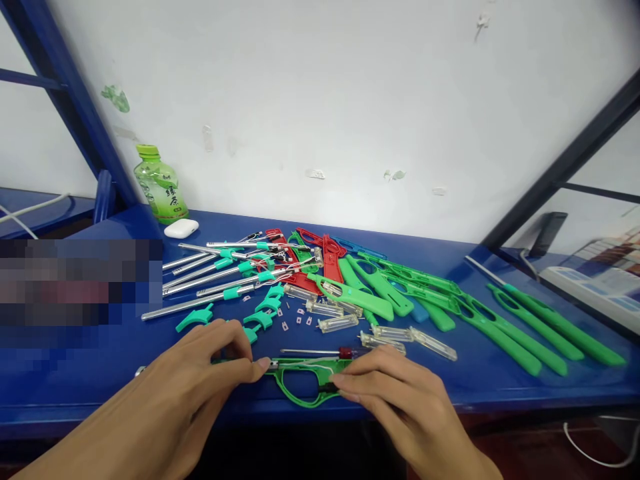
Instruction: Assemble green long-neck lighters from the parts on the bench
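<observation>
A green lighter casing half (300,400), with a round trigger opening, lies near the table's front edge between my hands. My left hand (210,373) is closed at its left end, thumb and forefinger pressed by a small metal part (273,365). With its fingertips together, my right hand (400,400) pinches a small black igniter piece (327,387) against the casing. A white wire (325,368) runs along the inside toward that piece. My right fingers cover the casing's right end. Just behind it lies a screwdriver (310,351) with a red handle, partly hidden by my right hand.
Metal lighter tubes (200,300), teal triggers (270,299) and clear fuel tanks (337,324) lie behind my hands. Green casings (500,340) spread to the right, red ones (333,257) in the middle. A green tea bottle (160,187) and white earbud case (181,229) stand back left.
</observation>
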`<action>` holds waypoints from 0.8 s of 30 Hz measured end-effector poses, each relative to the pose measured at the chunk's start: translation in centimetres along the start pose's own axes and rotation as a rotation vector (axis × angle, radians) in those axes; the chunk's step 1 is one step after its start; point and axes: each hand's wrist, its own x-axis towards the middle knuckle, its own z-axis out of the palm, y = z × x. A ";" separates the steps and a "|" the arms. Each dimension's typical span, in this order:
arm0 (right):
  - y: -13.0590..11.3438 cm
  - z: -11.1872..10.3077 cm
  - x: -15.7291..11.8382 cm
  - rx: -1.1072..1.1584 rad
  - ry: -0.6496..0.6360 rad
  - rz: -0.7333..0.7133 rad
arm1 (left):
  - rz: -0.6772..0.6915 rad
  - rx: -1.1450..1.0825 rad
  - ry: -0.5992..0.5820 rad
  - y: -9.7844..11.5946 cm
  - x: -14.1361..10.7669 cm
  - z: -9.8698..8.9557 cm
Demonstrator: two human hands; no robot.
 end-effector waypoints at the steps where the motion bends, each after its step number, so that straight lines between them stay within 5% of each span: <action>1: 0.0 0.0 0.0 0.001 -0.001 0.000 | 0.007 -0.004 -0.005 0.0 0.1 -0.1; 8: -0.1 -0.1 0.1 -0.002 -0.015 0.008 | 0.087 -0.008 0.038 0.1 0.8 -0.8; 24: -0.5 0.0 0.5 -0.009 0.014 0.008 | 0.011 -0.046 -0.010 0.1 1.1 -1.7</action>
